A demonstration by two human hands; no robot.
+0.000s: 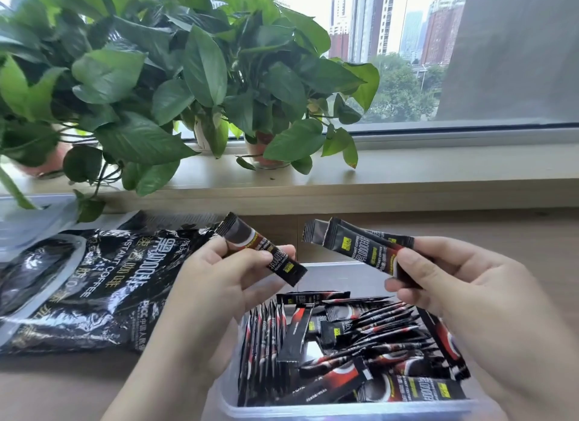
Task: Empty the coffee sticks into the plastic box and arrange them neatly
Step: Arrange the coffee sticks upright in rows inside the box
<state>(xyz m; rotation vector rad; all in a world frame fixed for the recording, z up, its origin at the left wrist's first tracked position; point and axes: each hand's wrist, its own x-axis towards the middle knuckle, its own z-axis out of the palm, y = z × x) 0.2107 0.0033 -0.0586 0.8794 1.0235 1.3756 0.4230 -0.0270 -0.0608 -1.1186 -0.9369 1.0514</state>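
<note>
Left hand (219,282): pinches one coffee stick (261,248)
Right hand (470,292): holds two sticks (360,243)
Plastic box (344,411): sticks inside (360,351), partly in a row

High-rise room: windowsill plants (188,76), towers (369,19)

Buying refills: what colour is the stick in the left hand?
The stick is black with red and a yellow patch; head view.
</note>
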